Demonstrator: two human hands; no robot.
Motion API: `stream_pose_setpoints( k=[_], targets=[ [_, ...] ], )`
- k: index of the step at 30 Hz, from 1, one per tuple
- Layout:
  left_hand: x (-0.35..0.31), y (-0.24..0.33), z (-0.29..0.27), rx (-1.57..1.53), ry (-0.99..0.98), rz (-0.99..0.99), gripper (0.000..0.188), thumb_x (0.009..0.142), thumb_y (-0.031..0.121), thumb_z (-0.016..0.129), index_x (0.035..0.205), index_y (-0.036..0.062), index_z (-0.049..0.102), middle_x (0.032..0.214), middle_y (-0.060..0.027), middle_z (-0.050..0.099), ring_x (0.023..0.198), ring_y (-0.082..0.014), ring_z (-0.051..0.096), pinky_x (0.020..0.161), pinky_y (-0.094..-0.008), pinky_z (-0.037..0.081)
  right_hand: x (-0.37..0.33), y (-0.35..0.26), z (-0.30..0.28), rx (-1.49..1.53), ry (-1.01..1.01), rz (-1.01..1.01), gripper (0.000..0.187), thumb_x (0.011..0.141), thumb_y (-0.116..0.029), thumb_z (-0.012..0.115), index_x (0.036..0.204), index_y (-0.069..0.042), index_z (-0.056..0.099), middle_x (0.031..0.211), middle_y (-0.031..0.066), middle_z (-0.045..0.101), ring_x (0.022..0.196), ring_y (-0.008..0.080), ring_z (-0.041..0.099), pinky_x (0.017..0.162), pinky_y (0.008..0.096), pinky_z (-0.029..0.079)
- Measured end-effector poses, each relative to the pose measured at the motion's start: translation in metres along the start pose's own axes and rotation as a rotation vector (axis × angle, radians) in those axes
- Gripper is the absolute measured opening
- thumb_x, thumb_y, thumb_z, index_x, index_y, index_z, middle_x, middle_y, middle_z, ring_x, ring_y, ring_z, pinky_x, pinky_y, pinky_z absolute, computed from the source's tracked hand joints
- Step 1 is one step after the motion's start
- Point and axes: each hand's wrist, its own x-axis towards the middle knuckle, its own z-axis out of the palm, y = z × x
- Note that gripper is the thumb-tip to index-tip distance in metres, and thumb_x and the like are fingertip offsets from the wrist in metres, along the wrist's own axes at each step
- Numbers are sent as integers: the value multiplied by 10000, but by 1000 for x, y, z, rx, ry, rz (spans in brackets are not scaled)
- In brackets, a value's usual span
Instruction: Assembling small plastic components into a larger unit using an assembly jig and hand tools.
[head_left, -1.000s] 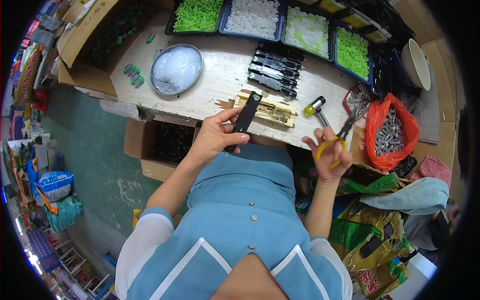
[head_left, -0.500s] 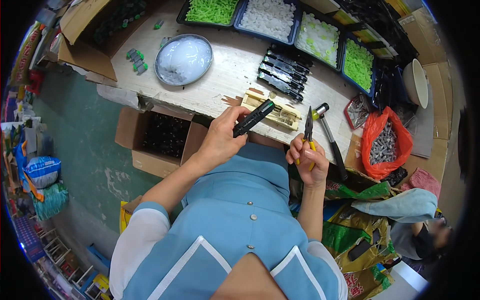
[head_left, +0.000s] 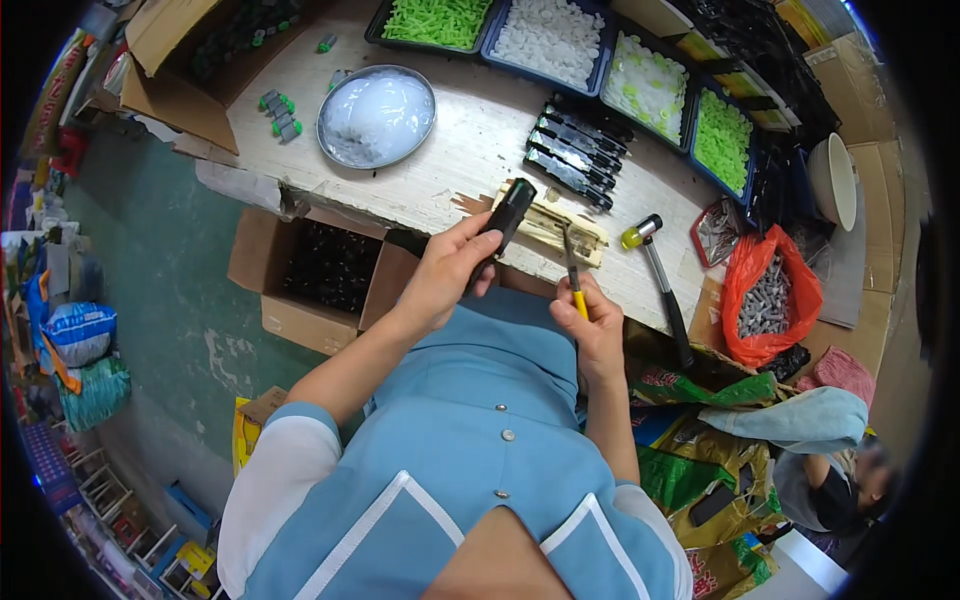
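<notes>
In my left hand (head_left: 447,268) is a slim black plastic housing (head_left: 514,208), gripped near its lower end and slanting up to the right. My right hand (head_left: 597,328) is closed around needle-nose pliers (head_left: 573,268) with yellow handles, their dark jaws pointing away from me. The pliers' tip overlaps a cream-coloured fixture (head_left: 590,247) at the bench edge; whether they touch cannot be told. Part of that fixture is hidden behind the housing. Just beyond it, several similar black housings (head_left: 570,160) lie in a row.
A hammer (head_left: 660,275) lies right of the fixture. Trays of green (head_left: 722,140) and white (head_left: 545,40) small parts line the back. A round dish (head_left: 375,120) stands left, an open carton (head_left: 310,330) below the bench. At right sits a red bag (head_left: 735,320) of grey pieces.
My right hand has moved left and turned the pliers, bringing their jaws over the fixture. The black housing in my left hand has tilted more upright.
</notes>
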Motion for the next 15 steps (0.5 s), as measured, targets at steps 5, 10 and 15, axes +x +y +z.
stream_pose_setpoints(
  k=[5, 10, 15],
  targets=[
    [10, -12, 11, -334, 10, 95, 315, 877, 112, 538, 1169, 39, 448, 914, -46, 548, 840, -128, 558, 727, -258, 467, 5, -14, 39, -378, 109, -199, 187, 699, -59, 721, 808, 34, 601, 888, 71, 512, 762, 145, 533, 641, 251, 436],
    [10, -13, 15, -585, -95, 160, 351, 855, 48, 548, 1171, 62, 396, 1047, -88, 530, 995, -223, 546, 906, -376, 427, 14, -16, 52, -584, 285, -414, 254, 677, -99, 747, 818, 46, 594, 930, 125, 513, 741, 228, 538, 621, 294, 438],
    [10, -13, 5, -521, -94, 216, 450, 801, 1, 591, 1191, 74, 379, 1089, -109, 535, 1046, -245, 537, 900, -395, 438, 19, -26, 40, -473, 158, -354, 257, 692, -92, 731, 860, 38, 587, 970, 105, 500, 762, 185, 533, 622, 266, 443]
  ],
)
